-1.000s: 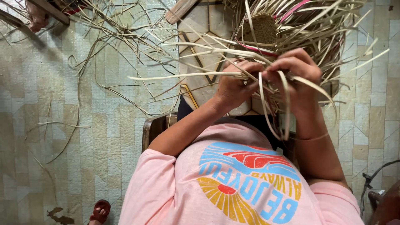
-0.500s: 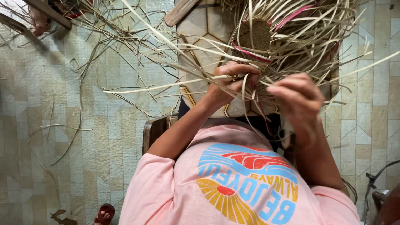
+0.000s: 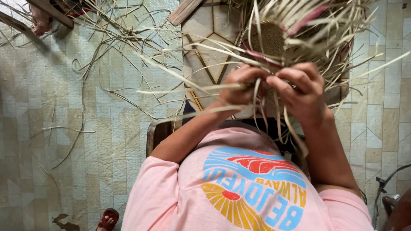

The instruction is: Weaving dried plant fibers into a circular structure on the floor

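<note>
hands (image 3: 274, 85) pinching pale straw strips (image 3: 257, 92) under woven piece (image 3: 269, 40)

1. The woven piece (image 3: 270, 39) is pale straw-tan, with one pink strip (image 3: 309, 13) running through its loose ends.
2. The loose strips (image 3: 128, 32) on the floor are the same dry tan.
3. The floor tiles (image 3: 60, 128) form a faded green-and-beige check.
4. The shirt (image 3: 180, 201) is light pink, printed in blue, red and yellow.
5. The sandal (image 3: 107, 217) is dark red.

Woven piece (image 3: 269, 40) cut off at top edge, partly behind blurred loose strips (image 3: 201, 87).
</note>
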